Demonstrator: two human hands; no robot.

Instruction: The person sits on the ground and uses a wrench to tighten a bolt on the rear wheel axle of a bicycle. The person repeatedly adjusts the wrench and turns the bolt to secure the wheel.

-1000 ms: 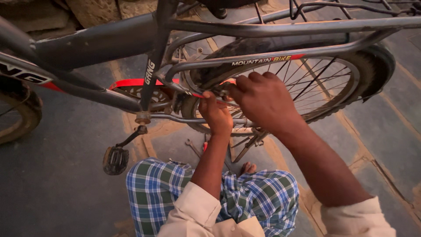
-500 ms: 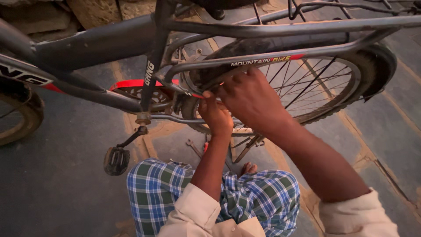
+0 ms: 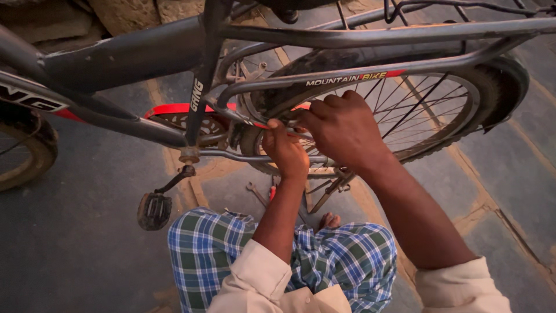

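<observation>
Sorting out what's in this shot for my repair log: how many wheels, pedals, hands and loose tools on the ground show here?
Wheels: 2, the rear wheel and front wheel
Pedals: 1, the black pedal
Hands: 2, left hand and right hand
Loose tools: 1 spanner clearly seen
Total: 6

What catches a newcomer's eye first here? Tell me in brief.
Both hands meet mid-frame at the dark bicycle frame: the left hand and right hand are pressed close together by the rear wheel. The red chain guard stands out at centre left, with a black pedal hanging below it, above the blue checked cloth on the person's lap.
</observation>
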